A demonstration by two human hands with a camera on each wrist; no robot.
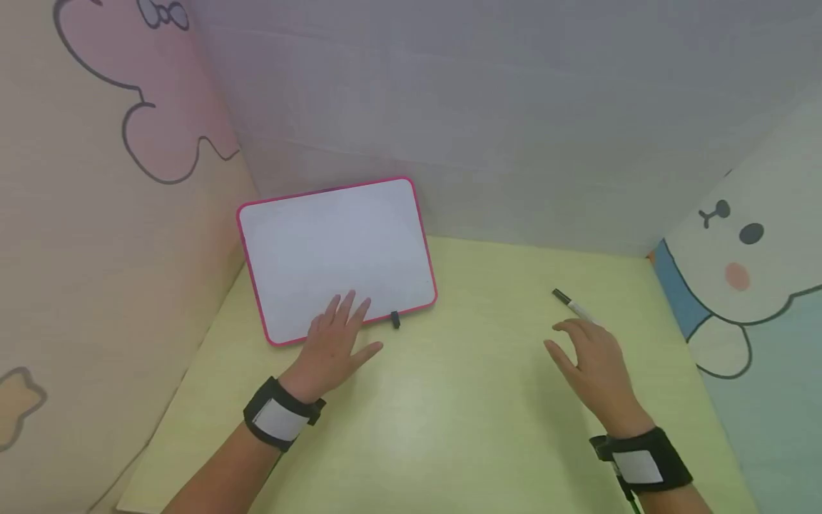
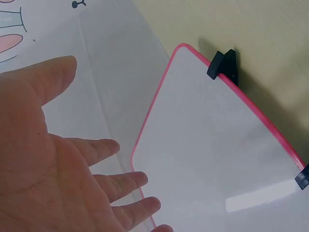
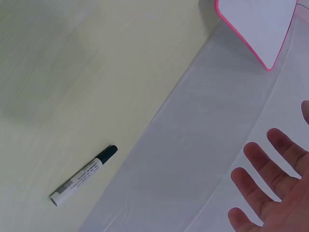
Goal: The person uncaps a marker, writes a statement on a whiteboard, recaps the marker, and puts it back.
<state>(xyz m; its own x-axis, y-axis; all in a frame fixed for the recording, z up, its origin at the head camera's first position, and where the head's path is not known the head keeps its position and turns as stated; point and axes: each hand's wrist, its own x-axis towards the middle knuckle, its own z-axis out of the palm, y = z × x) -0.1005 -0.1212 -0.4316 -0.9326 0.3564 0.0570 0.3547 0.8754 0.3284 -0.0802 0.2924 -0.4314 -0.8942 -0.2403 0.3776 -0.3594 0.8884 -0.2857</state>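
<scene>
A whiteboard (image 1: pixel 334 250) with a pink frame leans at the back left of the table, propped on small black clip feet (image 2: pixel 224 66). My left hand (image 1: pixel 334 350) is spread in front of its lower edge, overlapping the board in the head view and holding nothing. In the left wrist view the fingers (image 2: pixel 104 150) are apart and loosely extended. My right hand (image 1: pixel 597 371) hovers on the right with relaxed, slightly bent fingers, nothing in its grasp. Just beyond it lies a marker (image 1: pixel 573 305), white with its black cap (image 3: pixel 107 153) on.
The pale yellow tabletop (image 1: pixel 449 414) meets a grey-white cloth wall (image 1: pixel 514 128) at the back. Printed cartoon panels stand at left (image 1: pixel 83 285) and right (image 1: pixel 758 285). Both wrists wear black straps (image 1: pixel 282 414).
</scene>
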